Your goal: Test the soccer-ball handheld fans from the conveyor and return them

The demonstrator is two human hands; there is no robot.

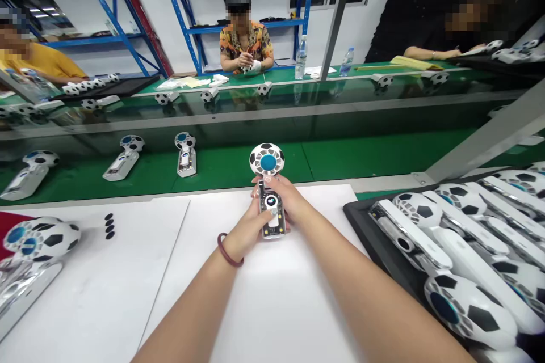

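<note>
Both my hands hold one football-patterned device point(267, 160) upright over the white work surface point(272, 306). Its round head has a blue disc in the middle, and its handle has a clear front with a small round display. My left hand point(252, 226) wraps the lower handle from the left, its thumb on the front below the display. My right hand point(286, 195) grips the handle's upper right side, just under the head. A dark red band point(230, 250) circles my left wrist.
A black tray point(360, 224) of similar devices stands at the right. More devices lie on the green belt point(221, 167) and at the far left point(55, 238). Several black ovals point(109, 226) rest on the left surface. Three people sit across, beyond a metal frame point(489, 130).
</note>
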